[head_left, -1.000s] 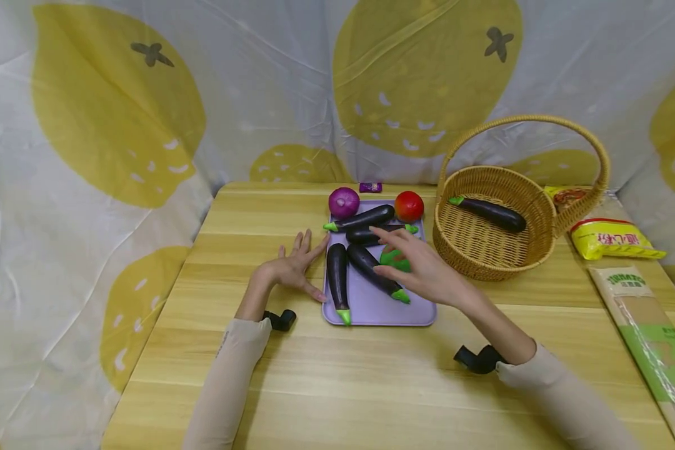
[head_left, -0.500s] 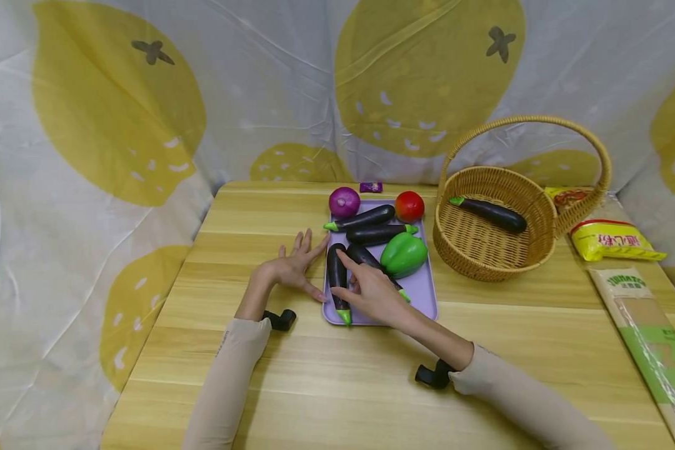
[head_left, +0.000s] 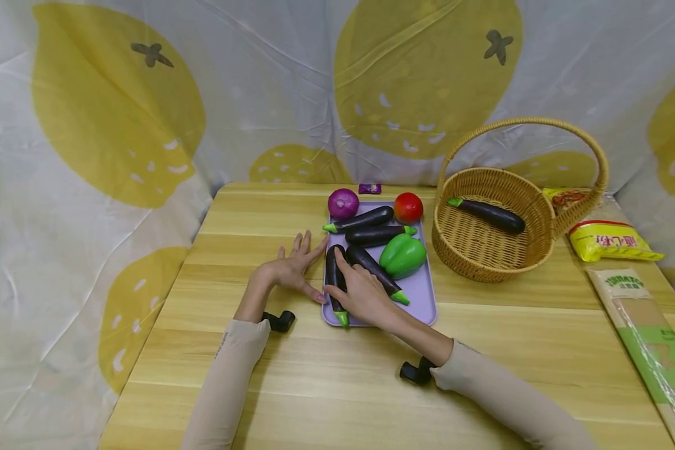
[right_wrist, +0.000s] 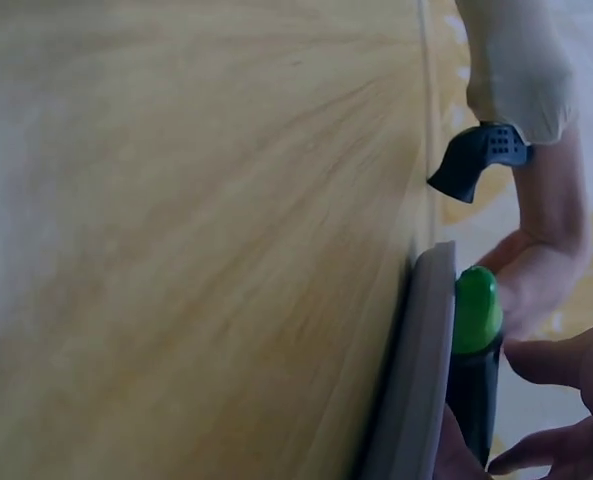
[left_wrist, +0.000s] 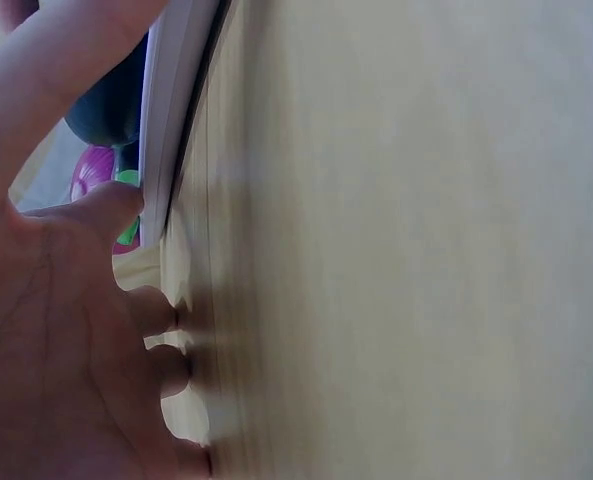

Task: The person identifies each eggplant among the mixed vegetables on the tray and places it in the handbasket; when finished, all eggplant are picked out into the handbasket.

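My right hand (head_left: 362, 294) reaches over the leftmost eggplant (head_left: 335, 269), its thumb and fingers around the dark body. In the right wrist view the eggplant's green cap (right_wrist: 476, 310) shows beside the thumb. My left hand (head_left: 292, 269) is spread on the table, thumb and index finger at the left rim of the lilac tray (head_left: 422, 306). A second eggplant (head_left: 371, 267) lies slanted just right of my right hand. Further back on the tray are two more eggplants, one (head_left: 365, 220) behind the other (head_left: 374, 235), and a green bell pepper (head_left: 403, 256).
A purple onion (head_left: 343, 204) and a red round fruit or vegetable (head_left: 408, 207) sit at the tray's back corners. To the right stands a handled wicker basket (head_left: 475, 272) with an eggplant (head_left: 492, 215) inside. Food packages (head_left: 613, 239) and a long noodle-like pack (head_left: 647, 337) line the table's right side.
My right hand has moved left and nearer from above the green pepper to the leftmost eggplant, uncovering the pepper. That eggplant has shifted slightly left. My left hand has stayed put.
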{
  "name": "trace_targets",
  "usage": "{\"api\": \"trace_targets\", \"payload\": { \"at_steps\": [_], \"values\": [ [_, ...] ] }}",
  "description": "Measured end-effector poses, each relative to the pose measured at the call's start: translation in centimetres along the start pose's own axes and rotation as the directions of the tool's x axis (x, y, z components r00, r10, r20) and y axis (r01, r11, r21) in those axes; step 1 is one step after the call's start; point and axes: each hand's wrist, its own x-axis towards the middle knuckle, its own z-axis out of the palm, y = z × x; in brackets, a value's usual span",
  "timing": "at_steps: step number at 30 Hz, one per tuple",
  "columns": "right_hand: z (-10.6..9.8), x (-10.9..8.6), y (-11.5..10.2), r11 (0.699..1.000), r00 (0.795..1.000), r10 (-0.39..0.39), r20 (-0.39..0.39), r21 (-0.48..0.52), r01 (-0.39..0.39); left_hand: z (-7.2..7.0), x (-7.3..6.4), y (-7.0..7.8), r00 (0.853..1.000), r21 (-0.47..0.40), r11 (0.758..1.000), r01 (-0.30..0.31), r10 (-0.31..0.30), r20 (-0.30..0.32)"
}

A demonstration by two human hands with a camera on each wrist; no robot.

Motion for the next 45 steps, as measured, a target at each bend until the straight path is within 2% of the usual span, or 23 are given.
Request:
{"api": "trace_targets", "payload": {
  "at_steps": [10, 18, 31, 37, 45],
  "values": [
    [0.0, 0.4, 0.1, 1.000, 1.000, -0.010, 0.008, -0.005, 0.010, -0.1, 0.0, -0.1, 1.000, -0.013, 1.000, 0.010, -0.010, -0.001],
    [-1.6, -0.2, 0.7, 0.994, 0.994, -0.088, 0.059, 0.074, 0.083, -0.1, -0.1, -0.1, 1.000, -0.017, 1.000, 0.021, -0.021, 0.009],
    [-10.2, -1.3, 2.4, 0.965, 0.964, -0.225, 0.143, 0.171, 0.200, -0.1, 0.0, -0.2, 1.000, -0.031, 0.999, 0.029, -0.029, 0.001],
    [-13.8, -1.5, 3.7, 0.961, 0.956, -0.237, 0.172, 0.183, 0.205, 0.0, 0.1, -0.1, 1.000, -0.031, 0.999, 0.014, -0.014, -0.002],
    [-18.3, -1.8, 5.6, 0.979, 0.956, -0.187, 0.224, 0.128, 0.161, 0.1, 0.1, 0.0, 1.000, -0.025, 1.000, 0.009, -0.009, -0.006]
  ]
}}
